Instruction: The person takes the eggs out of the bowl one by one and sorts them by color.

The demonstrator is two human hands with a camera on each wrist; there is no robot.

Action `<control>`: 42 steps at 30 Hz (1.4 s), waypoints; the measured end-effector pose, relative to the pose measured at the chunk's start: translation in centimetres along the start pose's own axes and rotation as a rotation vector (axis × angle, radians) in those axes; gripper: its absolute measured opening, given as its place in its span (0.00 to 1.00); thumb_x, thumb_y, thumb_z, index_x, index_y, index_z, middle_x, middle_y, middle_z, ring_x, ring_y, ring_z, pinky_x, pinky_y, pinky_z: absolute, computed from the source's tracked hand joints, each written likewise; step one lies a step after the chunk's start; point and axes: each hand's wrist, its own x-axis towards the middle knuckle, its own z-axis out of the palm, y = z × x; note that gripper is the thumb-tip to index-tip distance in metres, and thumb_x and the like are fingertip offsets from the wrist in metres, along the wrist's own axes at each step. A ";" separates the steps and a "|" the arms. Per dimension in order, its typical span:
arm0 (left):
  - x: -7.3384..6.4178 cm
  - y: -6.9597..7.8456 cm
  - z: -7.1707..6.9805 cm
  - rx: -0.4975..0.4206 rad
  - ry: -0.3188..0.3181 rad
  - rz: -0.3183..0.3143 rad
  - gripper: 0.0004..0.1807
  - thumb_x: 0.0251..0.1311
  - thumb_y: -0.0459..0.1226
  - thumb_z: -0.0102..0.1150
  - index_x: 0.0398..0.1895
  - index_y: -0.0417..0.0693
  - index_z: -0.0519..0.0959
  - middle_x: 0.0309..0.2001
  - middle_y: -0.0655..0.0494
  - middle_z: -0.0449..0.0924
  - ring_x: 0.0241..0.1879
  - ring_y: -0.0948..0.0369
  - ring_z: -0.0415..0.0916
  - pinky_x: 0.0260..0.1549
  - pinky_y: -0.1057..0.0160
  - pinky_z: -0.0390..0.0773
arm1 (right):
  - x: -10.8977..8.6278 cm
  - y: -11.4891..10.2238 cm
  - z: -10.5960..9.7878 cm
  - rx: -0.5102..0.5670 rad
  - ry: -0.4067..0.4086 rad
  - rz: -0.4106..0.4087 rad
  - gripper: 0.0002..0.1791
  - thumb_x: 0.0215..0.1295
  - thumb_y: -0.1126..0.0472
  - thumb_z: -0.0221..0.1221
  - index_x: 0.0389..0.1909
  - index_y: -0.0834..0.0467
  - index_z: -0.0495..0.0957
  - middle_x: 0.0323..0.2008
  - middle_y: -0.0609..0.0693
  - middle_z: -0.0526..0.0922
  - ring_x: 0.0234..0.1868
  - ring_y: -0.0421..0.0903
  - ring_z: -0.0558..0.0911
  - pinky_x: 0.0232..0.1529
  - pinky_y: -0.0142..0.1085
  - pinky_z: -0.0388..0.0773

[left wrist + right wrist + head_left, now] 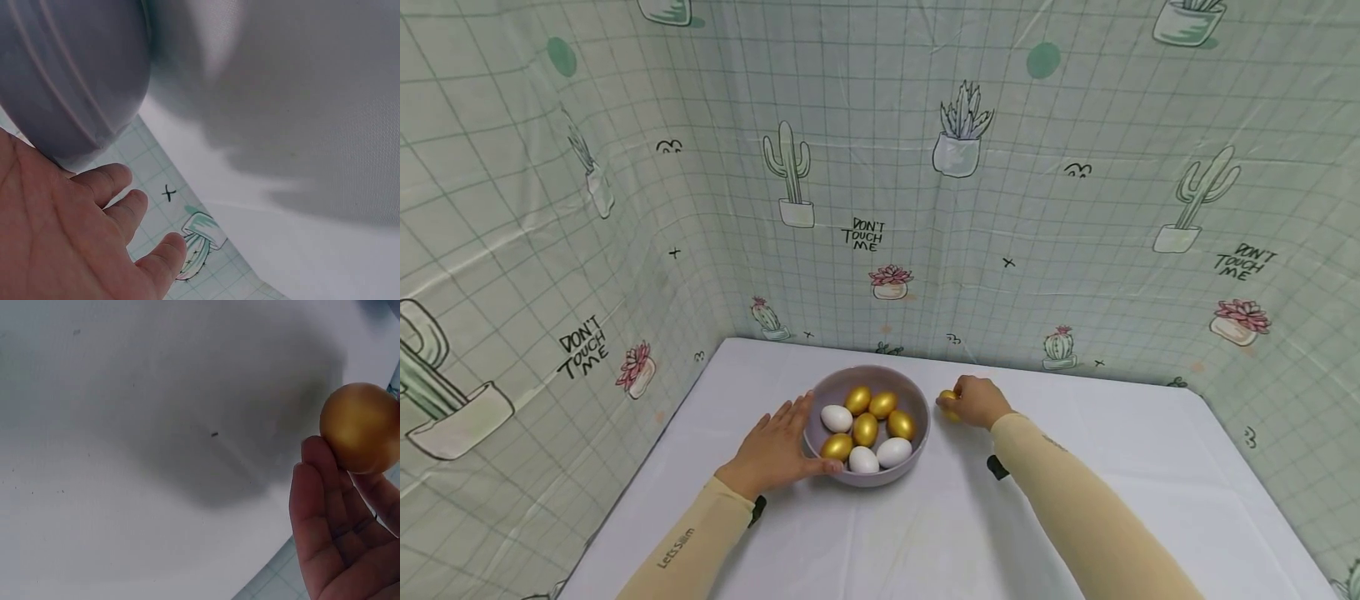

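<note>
A round mauve bowl (pixel 880 480) stands on the table, holding several golden eggs (pixel 865 429) and three white eggs (pixel 893 452). My left hand (pixel 775 450) lies along the bowl's left side, fingers extended and thumb at the front rim. In the left wrist view its palm (pixel 62 231) is beside the bowl's outer wall (pixel 94 69). Just right of the bowl, my right hand (pixel 983 403) pinches another golden egg (pixel 950 406). The right wrist view shows this egg (pixel 361 428) held at the fingertips, above or close to the white surface; the exact gap cannot be told.
A white cloth covers the table (pixel 1120 475). Behind it and at both sides hangs a gridded curtain (pixel 880 167) printed with potted cacti. Both forearms wear beige sleeves (pixel 1067 492), with a dark strap (pixel 997 467) under the right wrist.
</note>
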 end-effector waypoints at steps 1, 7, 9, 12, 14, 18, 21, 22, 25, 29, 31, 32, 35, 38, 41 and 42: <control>0.0 0.0 0.0 -0.002 0.002 0.001 0.68 0.48 0.74 0.59 0.79 0.37 0.47 0.75 0.39 0.56 0.73 0.42 0.53 0.66 0.36 0.56 | 0.0 0.0 0.1 -0.005 -0.001 0.002 0.23 0.66 0.47 0.64 0.39 0.66 0.81 0.29 0.52 0.80 0.31 0.49 0.77 0.37 0.43 0.77; 0.0 0.1 0.1 0.002 0.011 0.012 0.68 0.48 0.73 0.61 0.79 0.37 0.48 0.74 0.37 0.57 0.73 0.41 0.54 0.65 0.36 0.57 | 0.0 -0.2 0.5 -0.030 -0.015 0.028 0.22 0.65 0.47 0.64 0.35 0.65 0.80 0.26 0.51 0.79 0.29 0.49 0.76 0.36 0.43 0.75; 0.0 0.2 0.1 0.003 0.013 0.014 0.68 0.47 0.73 0.61 0.79 0.37 0.48 0.74 0.37 0.57 0.73 0.41 0.54 0.65 0.36 0.57 | -0.1 -0.3 0.5 -0.032 -0.017 0.038 0.22 0.66 0.47 0.64 0.33 0.64 0.80 0.26 0.51 0.78 0.29 0.49 0.75 0.35 0.43 0.75; 0.0 0.3 0.0 -0.001 0.011 0.015 0.68 0.48 0.73 0.60 0.79 0.37 0.48 0.74 0.37 0.57 0.73 0.41 0.54 0.65 0.36 0.57 | -0.1 -0.3 0.5 -0.029 -0.017 0.048 0.21 0.66 0.47 0.64 0.32 0.64 0.79 0.25 0.51 0.77 0.28 0.49 0.75 0.35 0.42 0.75; 0.0 0.3 0.0 -0.001 0.001 0.011 0.68 0.48 0.74 0.60 0.79 0.37 0.48 0.74 0.38 0.56 0.73 0.41 0.53 0.66 0.36 0.56 | -0.2 -0.3 0.5 -0.024 -0.021 0.055 0.22 0.66 0.47 0.63 0.33 0.64 0.79 0.25 0.51 0.77 0.29 0.49 0.75 0.35 0.43 0.75; 0.0 0.3 0.0 -0.007 -0.016 0.006 0.67 0.49 0.74 0.58 0.79 0.38 0.47 0.75 0.39 0.54 0.74 0.42 0.51 0.67 0.37 0.55 | -0.1 -0.2 0.5 -0.012 -0.031 0.070 0.23 0.67 0.46 0.62 0.35 0.65 0.80 0.27 0.51 0.78 0.30 0.49 0.76 0.37 0.44 0.77; 0.0 0.3 0.0 -0.011 -0.019 0.005 0.67 0.49 0.74 0.58 0.79 0.38 0.47 0.75 0.39 0.54 0.74 0.42 0.51 0.67 0.37 0.54 | -0.1 -0.2 0.5 -0.008 -0.042 0.080 0.24 0.68 0.45 0.62 0.38 0.66 0.80 0.29 0.52 0.79 0.32 0.50 0.77 0.39 0.46 0.78; 0.0 0.3 0.0 -0.012 -0.018 0.005 0.67 0.49 0.74 0.58 0.79 0.38 0.47 0.75 0.39 0.54 0.74 0.42 0.51 0.67 0.37 0.54 | -0.1 -0.2 0.4 -0.007 -0.046 0.082 0.24 0.68 0.45 0.61 0.39 0.66 0.80 0.29 0.52 0.80 0.32 0.50 0.77 0.40 0.46 0.78; 0.0 0.2 0.1 -0.010 -0.015 0.005 0.67 0.49 0.74 0.58 0.79 0.38 0.47 0.75 0.39 0.54 0.74 0.42 0.51 0.67 0.37 0.55 | -0.3 -0.1 0.3 -0.002 -0.051 0.077 0.25 0.69 0.44 0.60 0.40 0.67 0.80 0.30 0.53 0.80 0.33 0.50 0.77 0.41 0.47 0.78; 0.0 0.1 0.2 -0.003 -0.023 -0.003 0.68 0.48 0.75 0.57 0.80 0.39 0.46 0.76 0.40 0.53 0.74 0.43 0.50 0.67 0.37 0.54 | -0.3 0.0 0.2 0.001 -0.054 0.066 0.26 0.69 0.43 0.59 0.40 0.67 0.80 0.30 0.53 0.81 0.33 0.50 0.78 0.40 0.46 0.78; 0.0 0.1 0.1 -0.001 -0.026 -0.005 0.68 0.49 0.75 0.56 0.80 0.39 0.46 0.76 0.40 0.53 0.74 0.43 0.50 0.67 0.37 0.54 | -0.2 0.1 0.1 -0.003 -0.056 0.070 0.27 0.69 0.43 0.58 0.41 0.67 0.80 0.31 0.53 0.81 0.33 0.50 0.78 0.40 0.46 0.78; 0.0 0.1 0.1 -0.002 -0.027 -0.006 0.68 0.49 0.75 0.57 0.80 0.39 0.46 0.76 0.40 0.53 0.74 0.43 0.50 0.67 0.37 0.54 | -0.1 0.1 0.1 -0.007 -0.058 0.069 0.28 0.69 0.43 0.58 0.42 0.68 0.80 0.31 0.54 0.81 0.33 0.50 0.78 0.40 0.46 0.78; 0.0 0.1 0.0 -0.006 -0.023 -0.002 0.67 0.49 0.74 0.57 0.79 0.38 0.46 0.76 0.39 0.54 0.74 0.42 0.50 0.67 0.37 0.54 | 0.0 0.2 0.0 -0.014 -0.064 0.067 0.30 0.70 0.42 0.57 0.44 0.69 0.79 0.32 0.54 0.81 0.34 0.51 0.79 0.40 0.46 0.79; 0.0 0.1 0.0 -0.006 -0.021 0.000 0.68 0.49 0.74 0.57 0.79 0.38 0.46 0.75 0.39 0.54 0.74 0.42 0.51 0.67 0.36 0.54 | 0.0 0.2 -0.3 -0.028 -0.075 0.064 0.32 0.70 0.40 0.56 0.47 0.69 0.78 0.35 0.54 0.82 0.35 0.51 0.79 0.41 0.46 0.79; 0.0 0.1 -0.1 -0.002 -0.019 0.003 0.68 0.49 0.75 0.57 0.79 0.38 0.46 0.75 0.39 0.54 0.74 0.42 0.51 0.66 0.36 0.55 | 0.0 0.1 -1.0 -0.023 -0.064 0.067 0.33 0.71 0.39 0.55 0.51 0.70 0.77 0.40 0.58 0.83 0.40 0.54 0.81 0.46 0.49 0.79; -0.1 0.1 -0.1 -0.001 -0.016 0.006 0.68 0.49 0.75 0.57 0.79 0.38 0.47 0.75 0.38 0.54 0.74 0.42 0.51 0.66 0.36 0.55 | -0.1 0.0 -1.3 -0.018 -0.054 0.067 0.34 0.71 0.39 0.55 0.52 0.70 0.77 0.42 0.59 0.83 0.42 0.55 0.81 0.47 0.50 0.79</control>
